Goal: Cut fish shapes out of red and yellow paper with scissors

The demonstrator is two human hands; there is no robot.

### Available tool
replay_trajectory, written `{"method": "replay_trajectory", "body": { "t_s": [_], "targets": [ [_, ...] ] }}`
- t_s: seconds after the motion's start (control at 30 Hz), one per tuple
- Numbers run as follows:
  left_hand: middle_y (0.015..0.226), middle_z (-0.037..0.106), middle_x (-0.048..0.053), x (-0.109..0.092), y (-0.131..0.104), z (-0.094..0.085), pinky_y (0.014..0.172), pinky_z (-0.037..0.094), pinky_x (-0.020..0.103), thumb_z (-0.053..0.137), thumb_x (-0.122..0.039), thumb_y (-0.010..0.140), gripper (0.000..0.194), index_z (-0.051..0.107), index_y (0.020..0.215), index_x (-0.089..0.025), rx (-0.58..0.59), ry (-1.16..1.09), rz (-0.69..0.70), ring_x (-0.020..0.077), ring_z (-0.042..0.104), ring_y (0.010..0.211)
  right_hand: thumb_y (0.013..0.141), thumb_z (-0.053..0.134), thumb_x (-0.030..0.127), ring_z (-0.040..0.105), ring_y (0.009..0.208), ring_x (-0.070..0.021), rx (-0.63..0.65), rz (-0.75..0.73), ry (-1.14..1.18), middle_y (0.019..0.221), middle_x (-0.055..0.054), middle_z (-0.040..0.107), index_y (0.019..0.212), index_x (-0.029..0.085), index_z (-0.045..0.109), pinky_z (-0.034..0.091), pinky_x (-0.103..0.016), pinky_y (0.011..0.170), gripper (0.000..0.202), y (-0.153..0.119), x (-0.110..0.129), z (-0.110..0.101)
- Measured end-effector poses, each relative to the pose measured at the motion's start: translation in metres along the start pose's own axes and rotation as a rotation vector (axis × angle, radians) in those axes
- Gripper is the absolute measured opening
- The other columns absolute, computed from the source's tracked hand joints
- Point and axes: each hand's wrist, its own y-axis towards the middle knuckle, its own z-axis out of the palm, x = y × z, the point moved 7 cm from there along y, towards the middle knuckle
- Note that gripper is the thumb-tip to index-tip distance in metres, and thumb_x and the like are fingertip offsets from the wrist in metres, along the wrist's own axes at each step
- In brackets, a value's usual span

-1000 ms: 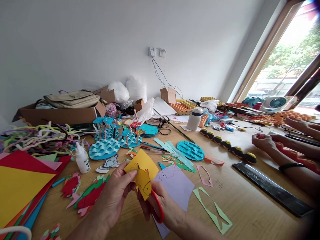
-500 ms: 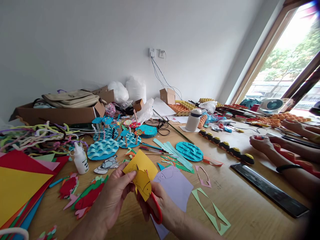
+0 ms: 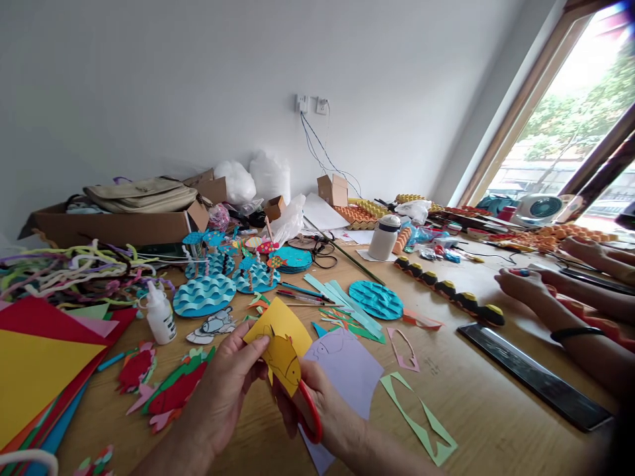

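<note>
My left hand (image 3: 231, 370) pinches yellow paper (image 3: 285, 324) with a fish drawn on it in dark line; part of the fish outline is cut. My right hand (image 3: 317, 396) grips scissors with red handles (image 3: 312, 420) at the paper's lower edge, and the blades are mostly hidden behind it. Beneath and to the right lies a purple sheet (image 3: 347, 370) bearing another fish outline. Left of my hands are red and green paper fish (image 3: 171, 396) and a grey fish cutout (image 3: 213, 327).
A white glue bottle (image 3: 161, 317) stands at left by coloured paper sheets (image 3: 44, 370). Blue wave-decorated discs (image 3: 204, 295) lie behind my hands. Green paper scrap (image 3: 419, 416) and a black tablet-like slab (image 3: 533, 373) are at right. Another person's hands (image 3: 523, 287) work at far right.
My hands, the yellow paper and the scissors stay almost in place. At far right, the other person's hands have shifted slightly.
</note>
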Motion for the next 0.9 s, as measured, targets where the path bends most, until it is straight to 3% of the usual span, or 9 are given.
{"method": "replay_trajectory", "body": {
  "t_s": [0.57, 0.9],
  "targets": [
    [0.070, 0.061, -0.002, -0.0024, 0.0003, 0.0026, 0.059, 0.044, 0.023, 0.065, -0.025, 0.071, 0.014, 0.066, 0.085, -0.020, 0.024, 0.039, 0.014, 0.0144, 0.055, 0.069, 0.078, 0.045, 0.060, 0.036, 0.032, -0.0067, -0.009, -0.020, -0.012, 0.038, 0.008, 0.038, 0.078, 0.016, 0.057, 0.029, -0.016, 0.032, 0.046, -0.0002, -0.0006, -0.0001],
    [0.081, 0.069, 0.001, -0.0026, -0.0012, 0.0035, 0.062, 0.045, 0.025, 0.067, -0.027, 0.070, 0.024, 0.066, 0.093, -0.020, 0.039, 0.041, 0.006, 0.0149, 0.057, 0.071, 0.079, 0.046, 0.058, 0.035, 0.031, -0.0062, -0.007, -0.027, 0.000, 0.037, 0.009, 0.036, 0.074, 0.016, 0.055, 0.030, -0.015, 0.030, 0.044, 0.0006, 0.0006, 0.0005]
  ]
}}
